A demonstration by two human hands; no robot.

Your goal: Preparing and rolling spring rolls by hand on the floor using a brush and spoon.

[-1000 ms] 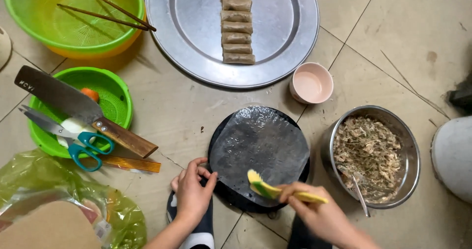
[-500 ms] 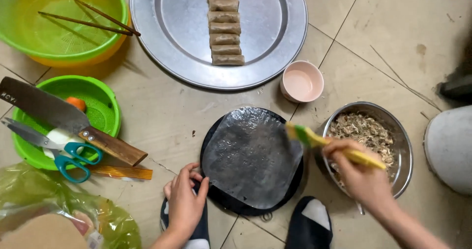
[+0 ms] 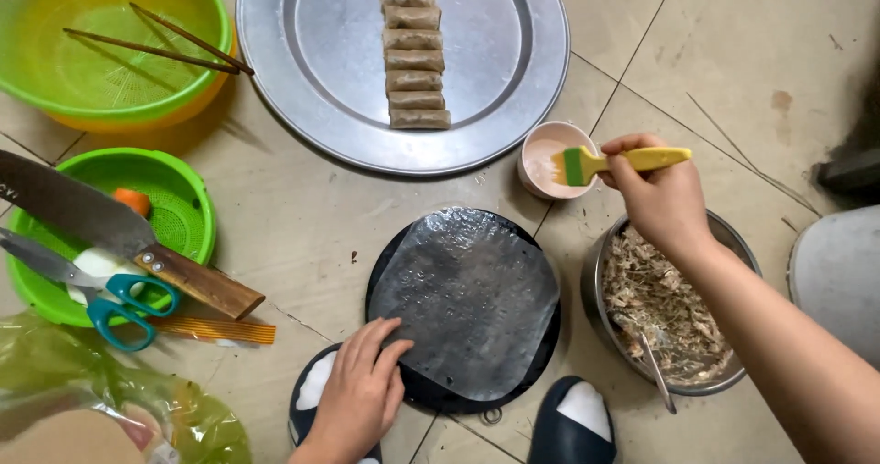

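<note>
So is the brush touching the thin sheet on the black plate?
No, the brush is over the small pink cup, away from the sheet.

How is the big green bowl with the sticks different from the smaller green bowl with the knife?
The big green bowl sits inside an orange one and carries two chopsticks. The smaller green bowl sits alone, lower down, under a cleaver and scissors. Both are green plastic strainers with tiny holes.

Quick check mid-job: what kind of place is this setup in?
Probably a home kitchen floor used for food prep. Everything sits on the tiled floor: a round metal tray of finished rolls, a bowl of filling, and a wrapper on a dark board.
</note>
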